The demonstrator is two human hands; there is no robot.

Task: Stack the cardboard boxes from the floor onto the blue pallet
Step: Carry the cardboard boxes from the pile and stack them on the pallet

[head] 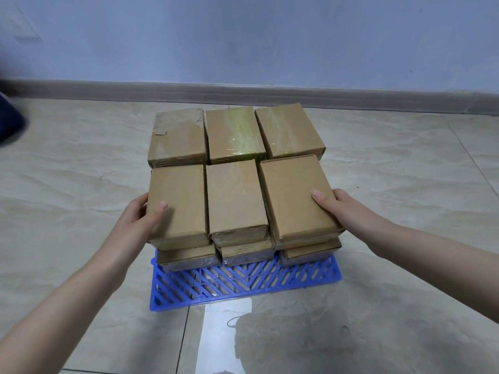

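Two bare forearms are seen entering from the lower corners of the head view, with no sleeve, watch, ring or glove worn on either. The left hand point(140, 215) and the right hand point(336, 205) are shown uncovered, with short, unpainted nails visible on the thumbs. Both arms are seen slender and smooth.

matt cardboard boxes point(235, 195) (some glossy-taped), blue plastic pallet point(243, 284)

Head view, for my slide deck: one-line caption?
Both hands steady stacked cardboard boxes on the blue pallet.
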